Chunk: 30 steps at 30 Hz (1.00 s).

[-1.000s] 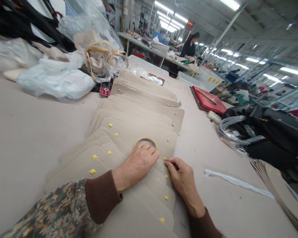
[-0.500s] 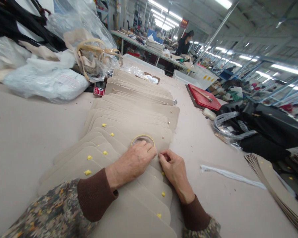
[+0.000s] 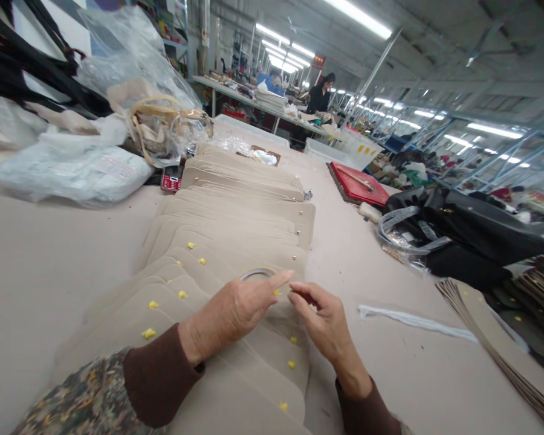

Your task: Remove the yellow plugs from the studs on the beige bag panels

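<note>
A long overlapping row of beige leather panels [image 3: 236, 223] lies down the table, several with small yellow tabs [image 3: 147, 333] stuck on. A roll of clear tape [image 3: 256, 274] rests on the panels. My left hand [image 3: 236, 308] hovers beside the roll with its index finger stretched out, a bit of yellow under the fingertip. My right hand [image 3: 320, 320] is close beside it, thumb and fingers pinched together, what they hold too small to make out.
Plastic bags [image 3: 77, 169] and straps are heaped at the back left. A red board [image 3: 360, 187] and black bags [image 3: 471, 232] lie right, with a white strip [image 3: 412, 320] and a fanned stack of panels [image 3: 503, 356]. A person works at a far table.
My left hand lifted off the tape roll and now points with its index finger. My right hand rose off the panel and pinches near that fingertip. The view shifted slightly.
</note>
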Each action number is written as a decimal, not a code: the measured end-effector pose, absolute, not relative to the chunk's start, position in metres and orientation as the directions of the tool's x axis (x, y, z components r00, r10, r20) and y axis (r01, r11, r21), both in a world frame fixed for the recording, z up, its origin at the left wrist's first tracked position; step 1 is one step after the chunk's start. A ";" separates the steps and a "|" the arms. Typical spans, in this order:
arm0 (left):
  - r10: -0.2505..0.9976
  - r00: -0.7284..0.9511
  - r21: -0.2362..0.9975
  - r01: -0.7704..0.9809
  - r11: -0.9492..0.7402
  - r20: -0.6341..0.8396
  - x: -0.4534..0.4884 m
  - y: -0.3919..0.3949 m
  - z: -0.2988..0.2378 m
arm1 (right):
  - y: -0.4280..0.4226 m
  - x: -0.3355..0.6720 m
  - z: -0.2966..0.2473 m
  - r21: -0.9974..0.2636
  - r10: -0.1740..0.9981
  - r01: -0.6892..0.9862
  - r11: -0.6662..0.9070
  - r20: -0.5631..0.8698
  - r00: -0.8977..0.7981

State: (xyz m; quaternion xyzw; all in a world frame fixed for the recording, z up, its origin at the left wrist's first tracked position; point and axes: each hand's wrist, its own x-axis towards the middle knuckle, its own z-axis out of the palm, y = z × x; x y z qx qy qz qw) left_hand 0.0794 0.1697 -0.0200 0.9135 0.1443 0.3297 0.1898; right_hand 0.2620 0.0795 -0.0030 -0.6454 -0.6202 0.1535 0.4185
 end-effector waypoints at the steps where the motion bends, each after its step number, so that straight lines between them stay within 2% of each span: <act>1: 0.391 0.746 0.439 0.147 -0.886 0.539 0.080 0.169 -0.020 | 0.079 0.258 -0.001 -0.719 0.918 0.669 0.187 0.370 0.141; 6: 0.402 0.743 0.410 0.189 -0.893 0.535 0.082 0.164 -0.019 | 0.080 0.247 0.000 -0.541 0.844 0.743 0.394 0.534 -0.058; 12: 0.425 0.792 0.493 0.183 -0.850 0.439 0.082 0.163 -0.016 | 0.082 0.245 -0.014 -0.429 0.811 0.839 0.335 0.585 -0.025; 16: 0.453 0.776 0.505 0.204 -0.839 0.439 0.084 0.163 -0.014 | 0.079 0.241 -0.016 -0.454 0.800 0.841 0.293 0.599 0.044; 17: 0.449 0.766 0.491 0.201 -0.847 0.460 0.085 0.163 -0.014 | 0.078 0.239 -0.016 -0.502 0.812 0.821 0.272 0.578 0.084; 19: 0.426 0.746 0.447 0.192 -0.874 0.512 0.087 0.161 -0.015 | 0.078 0.236 -0.015 -0.678 0.865 0.713 0.178 0.453 0.215; 22: 0.371 0.725 0.392 0.150 -0.908 0.580 0.089 0.158 -0.018 | 0.082 0.239 -0.017 -0.929 0.908 0.367 -0.039 0.120 0.401; 25: 0.371 0.700 0.356 0.176 -0.918 0.611 0.088 0.157 -0.021 | 0.088 0.255 -0.024 -0.984 0.867 0.099 -0.145 -0.079 0.493; 27: 0.413 0.724 0.296 0.292 -0.909 0.553 0.088 0.159 -0.022 | 0.090 0.267 -0.030 -0.985 0.853 0.053 -0.163 -0.113 0.510; 30: 0.484 0.800 0.177 0.451 -0.875 0.354 0.088 0.164 -0.021 | 0.091 0.279 -0.038 -0.982 0.864 0.085 -0.171 -0.108 0.492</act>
